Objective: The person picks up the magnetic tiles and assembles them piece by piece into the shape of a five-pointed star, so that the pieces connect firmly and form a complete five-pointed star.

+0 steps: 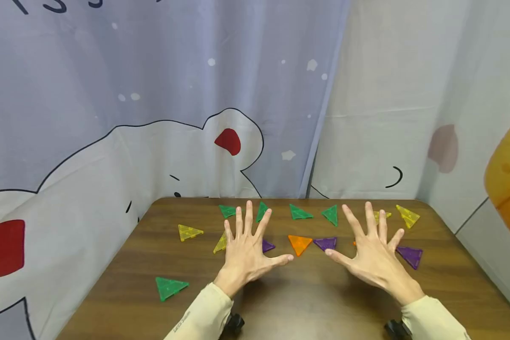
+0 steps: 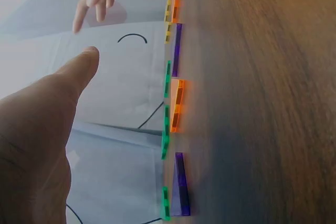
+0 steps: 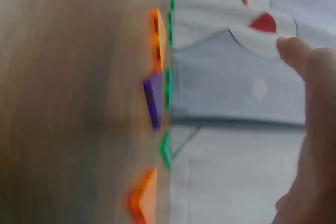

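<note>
Both hands hover above the wooden table with fingers spread and nothing held. Past the left hand (image 1: 245,257) lie a yellow triangle tile (image 1: 220,243) and a purple triangle tile (image 1: 267,245), each partly covered by it. The right hand (image 1: 375,257) partly hides another yellow tile (image 1: 382,216) and nearly all of an orange one; a purple tile (image 1: 410,257) shows beside its little finger. Between the hands are an orange triangle tile (image 1: 300,244) and a purple tile (image 1: 325,243). In the left wrist view, the left thumb (image 2: 68,90) is extended apart from the tiles.
Several green tiles (image 1: 300,212) lie along the back of the table (image 1: 306,302). A larger green tile (image 1: 171,288) and a yellow tile (image 1: 190,232) sit at the left, another yellow tile (image 1: 408,216) at the back right. A printed curtain (image 1: 280,94) hangs behind the table.
</note>
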`<state>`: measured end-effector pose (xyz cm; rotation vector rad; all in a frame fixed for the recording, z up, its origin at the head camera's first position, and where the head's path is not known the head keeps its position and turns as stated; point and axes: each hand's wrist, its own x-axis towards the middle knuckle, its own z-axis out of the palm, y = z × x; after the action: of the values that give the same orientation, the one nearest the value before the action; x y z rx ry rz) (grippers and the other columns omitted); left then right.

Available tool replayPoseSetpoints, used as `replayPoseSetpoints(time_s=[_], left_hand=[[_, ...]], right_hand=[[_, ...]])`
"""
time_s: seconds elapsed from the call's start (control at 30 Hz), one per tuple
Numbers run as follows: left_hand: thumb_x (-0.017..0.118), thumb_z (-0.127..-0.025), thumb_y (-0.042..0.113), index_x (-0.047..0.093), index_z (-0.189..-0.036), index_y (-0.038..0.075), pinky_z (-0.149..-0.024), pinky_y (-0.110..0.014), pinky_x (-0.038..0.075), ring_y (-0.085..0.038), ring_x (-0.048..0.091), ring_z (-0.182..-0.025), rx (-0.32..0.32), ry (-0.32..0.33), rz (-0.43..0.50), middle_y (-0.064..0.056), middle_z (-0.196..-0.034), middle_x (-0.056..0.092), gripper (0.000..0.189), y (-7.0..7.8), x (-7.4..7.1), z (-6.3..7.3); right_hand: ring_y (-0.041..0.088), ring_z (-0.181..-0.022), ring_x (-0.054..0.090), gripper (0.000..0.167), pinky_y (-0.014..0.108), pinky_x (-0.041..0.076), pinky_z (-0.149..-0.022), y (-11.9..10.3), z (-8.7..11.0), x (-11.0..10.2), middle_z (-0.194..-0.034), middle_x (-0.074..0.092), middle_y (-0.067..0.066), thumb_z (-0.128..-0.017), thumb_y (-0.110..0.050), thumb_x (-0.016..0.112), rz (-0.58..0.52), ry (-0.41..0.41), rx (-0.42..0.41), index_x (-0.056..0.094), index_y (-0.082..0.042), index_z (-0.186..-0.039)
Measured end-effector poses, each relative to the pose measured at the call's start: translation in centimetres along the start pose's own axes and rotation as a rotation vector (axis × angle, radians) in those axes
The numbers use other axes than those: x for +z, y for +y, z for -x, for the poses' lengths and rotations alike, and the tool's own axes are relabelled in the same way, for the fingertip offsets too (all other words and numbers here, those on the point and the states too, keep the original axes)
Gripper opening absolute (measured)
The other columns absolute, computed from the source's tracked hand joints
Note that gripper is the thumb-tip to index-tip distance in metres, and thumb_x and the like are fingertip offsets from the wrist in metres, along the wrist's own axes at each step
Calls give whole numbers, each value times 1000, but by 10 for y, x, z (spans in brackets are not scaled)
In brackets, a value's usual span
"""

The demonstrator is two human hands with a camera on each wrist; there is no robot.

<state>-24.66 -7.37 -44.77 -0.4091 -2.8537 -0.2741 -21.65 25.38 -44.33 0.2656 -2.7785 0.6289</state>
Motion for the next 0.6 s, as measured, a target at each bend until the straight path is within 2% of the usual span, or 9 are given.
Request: replayPoseSetpoints(time_s=[0.13, 0.27, 0.37, 0.47, 0.6], left_hand=[[55, -81, 103, 6, -180, 40, -133, -74, 6, -46, -7, -171, 6, -11, 16, -10, -184, -25, 127, -1, 0, -1], [58, -82, 100, 9, -180, 38, -134, -72, 4, -45, -9, -171, 16, -5, 60, -12, -183, -26, 126, 0, 0, -2], [59, -82, 100, 8, -180, 38, -135, -71, 4, -44, -9, -171, 22, -1, 81, -14, -183, -25, 127, 1, 1, -4], [59, -82, 100, 5, -180, 40, -135, -70, 5, -44, -8, -171, 25, -7, 86, -16, -183, -25, 128, 2, 1, -5], [59, -81, 101, 5, -180, 40, -135, -70, 8, -44, -5, -171, 34, -19, 92, -18, -183, -22, 128, 4, 1, -6]], right_hand=[[63, -164, -13, 118, 91, -15, -115, 27, -4, -21, -184, -12, 27, -97, -61, 78, -131, 77, 7, -2, -35, -180], [65, -164, 2, 118, 95, 10, -115, 65, 0, -42, -185, 0, 27, -100, -51, 79, -251, 118, 73, -7, -40, -179], [67, -161, 13, 116, 96, 19, -109, 93, 8, -49, -183, 9, 31, -103, -49, 77, -314, 91, 136, -13, -46, -176], [69, -157, 20, 113, 95, 19, -110, 119, 17, -47, -178, 18, 37, -106, -47, 74, -373, 62, 191, -15, -46, -176], [72, -153, 23, 110, 93, 22, -110, 145, 28, -41, -174, 24, 41, -108, -45, 72, -406, -2, 231, -11, -30, -179]])
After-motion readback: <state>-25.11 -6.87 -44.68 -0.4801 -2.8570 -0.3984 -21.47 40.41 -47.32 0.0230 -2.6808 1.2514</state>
